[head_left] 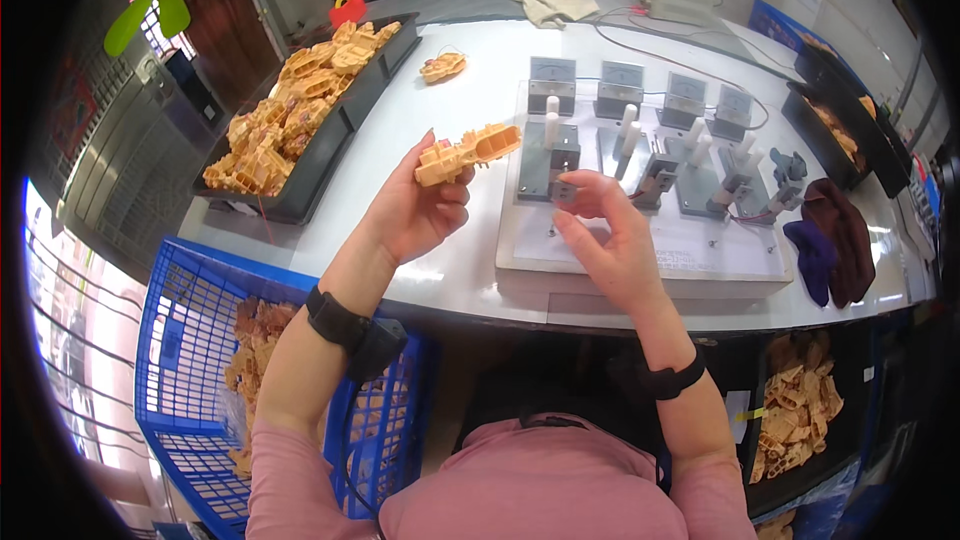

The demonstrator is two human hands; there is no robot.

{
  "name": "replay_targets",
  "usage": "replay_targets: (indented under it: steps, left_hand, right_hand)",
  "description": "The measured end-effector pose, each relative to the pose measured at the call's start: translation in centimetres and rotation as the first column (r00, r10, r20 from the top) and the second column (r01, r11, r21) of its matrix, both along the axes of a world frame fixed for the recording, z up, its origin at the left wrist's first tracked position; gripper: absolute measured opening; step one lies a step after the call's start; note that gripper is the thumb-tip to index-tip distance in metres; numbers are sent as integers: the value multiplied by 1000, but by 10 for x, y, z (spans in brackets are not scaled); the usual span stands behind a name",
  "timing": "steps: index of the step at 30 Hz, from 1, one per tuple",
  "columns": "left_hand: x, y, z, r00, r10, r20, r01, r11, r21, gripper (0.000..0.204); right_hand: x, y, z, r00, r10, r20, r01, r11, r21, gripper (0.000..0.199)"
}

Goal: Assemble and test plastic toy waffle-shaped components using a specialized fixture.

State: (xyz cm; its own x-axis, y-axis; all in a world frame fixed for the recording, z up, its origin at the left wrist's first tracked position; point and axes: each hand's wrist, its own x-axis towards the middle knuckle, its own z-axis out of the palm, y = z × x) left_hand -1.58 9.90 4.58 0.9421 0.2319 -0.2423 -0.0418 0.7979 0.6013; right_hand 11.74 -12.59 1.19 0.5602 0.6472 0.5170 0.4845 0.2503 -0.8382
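Note:
My left hand (425,202) is closed around a tan moulded plastic housing (465,155), holding it above the white tabletop left of a test fixture. The housing's open end points right, toward the fixture. My right hand (612,235) is at the fixture's leftmost station, beside its small grey metal block (566,162). Index finger and thumb are apart, with the index fingertip over the block's front; whether it presses there I cannot tell. A white-handled toggle clamp (551,125) stands behind the block. The fixture's white base (640,285) carries several such stations.
Several panel meters (553,80) line the fixture's back. A black tray (345,140) heaped with tan housings stands left; another housing (443,67) lies behind my left hand. Dark gloves (840,240) lie right. A blue crate (215,270) and black bin (760,420) stand below the table edge.

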Motion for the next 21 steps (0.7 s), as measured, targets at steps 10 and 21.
replay_targets:
  steps: [10,21]
  left_hand:
    - [78,-6,14,965,258,-39,-207,850,484,34]
    - [93,-34,48,935,298,194,-62,-402,914,71]
  right_hand:
    - [-2,-1,0,1000,-10,25,10,1000,10,40]
    - [-3,-3,5,998,-5,67,4,1000,12,40]
